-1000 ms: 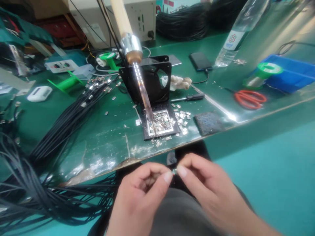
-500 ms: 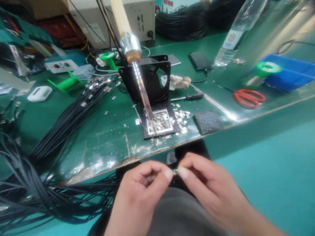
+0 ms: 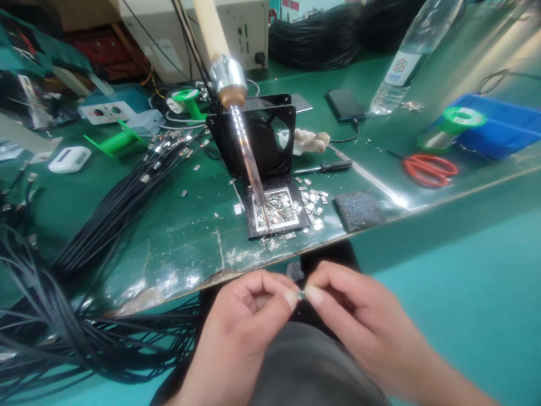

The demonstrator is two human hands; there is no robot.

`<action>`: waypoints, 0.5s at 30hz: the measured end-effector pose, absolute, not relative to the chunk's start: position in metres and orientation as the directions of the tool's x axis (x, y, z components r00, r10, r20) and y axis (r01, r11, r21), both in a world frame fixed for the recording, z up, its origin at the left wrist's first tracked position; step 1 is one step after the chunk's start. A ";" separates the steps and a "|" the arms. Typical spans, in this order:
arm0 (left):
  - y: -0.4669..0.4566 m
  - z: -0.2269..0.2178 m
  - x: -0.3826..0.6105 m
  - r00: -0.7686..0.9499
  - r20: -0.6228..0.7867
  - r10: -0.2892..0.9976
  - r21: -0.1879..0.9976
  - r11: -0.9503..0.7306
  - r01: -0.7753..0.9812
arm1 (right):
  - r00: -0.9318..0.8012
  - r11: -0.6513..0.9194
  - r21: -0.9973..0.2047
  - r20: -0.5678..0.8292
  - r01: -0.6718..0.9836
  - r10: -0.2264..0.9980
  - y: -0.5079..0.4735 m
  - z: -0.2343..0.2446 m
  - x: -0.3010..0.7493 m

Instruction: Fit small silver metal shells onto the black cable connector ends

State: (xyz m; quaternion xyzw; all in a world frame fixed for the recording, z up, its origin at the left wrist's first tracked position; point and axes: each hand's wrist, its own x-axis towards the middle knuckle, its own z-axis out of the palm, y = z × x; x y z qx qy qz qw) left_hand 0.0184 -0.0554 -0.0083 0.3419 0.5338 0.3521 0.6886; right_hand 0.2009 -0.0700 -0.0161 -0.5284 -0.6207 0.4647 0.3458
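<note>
My left hand (image 3: pixel 240 332) and my right hand (image 3: pixel 359 327) meet below the table's front edge, over my lap. Both pinch one tiny metal piece (image 3: pixel 300 294) between thumb and fingertip. Straight ahead on the green table (image 3: pixel 190 237), a soldering iron (image 3: pixel 230 90) with a wooden handle leans down into a small black tray (image 3: pixel 274 211) full of several little silver pieces. More silver pieces (image 3: pixel 311 203) lie scattered to the right of the tray.
Bundles of black cables (image 3: pixel 122 197) run across the left side and hang off the edge. A black fan frame (image 3: pixel 262 135) stands behind the tray. Red scissors (image 3: pixel 429 169), a blue bin (image 3: pixel 499 127), a water bottle (image 3: pixel 409 51), a phone (image 3: pixel 344 104) and a dark sponge (image 3: pixel 359 210) lie right.
Both hands stay pinched on the small piece and have hardly moved; my left fingers shifted slightly. The view drifted a little.
</note>
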 end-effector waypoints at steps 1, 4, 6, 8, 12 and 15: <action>-0.055 -0.009 0.019 0.185 -0.493 0.850 0.846 0.519 -0.127 | -0.205 0.004 -0.943 -0.068 0.333 0.976 -0.070 -0.016 0.201; -0.054 -0.010 0.019 0.199 -0.491 0.848 0.842 0.520 -0.142 | -0.197 -0.019 -0.941 -0.090 0.338 0.976 -0.070 -0.015 0.202; -0.053 -0.011 0.019 0.208 -0.487 0.848 0.842 0.519 -0.148 | -0.183 -0.027 -0.940 -0.094 0.341 0.979 -0.070 -0.014 0.201; -0.052 -0.012 0.018 0.207 -0.480 0.853 0.847 0.512 -0.144 | -0.172 -0.024 -0.942 -0.086 0.334 0.981 -0.070 -0.014 0.199; -0.050 -0.011 0.018 0.194 -0.463 0.865 0.861 0.491 -0.136 | -0.140 -0.073 -0.956 -0.117 0.285 0.983 -0.069 -0.015 0.199; -0.048 -0.009 0.018 0.159 -0.452 0.878 0.864 0.475 -0.165 | -0.094 -0.083 -0.970 -0.107 0.227 0.990 -0.071 -0.013 0.206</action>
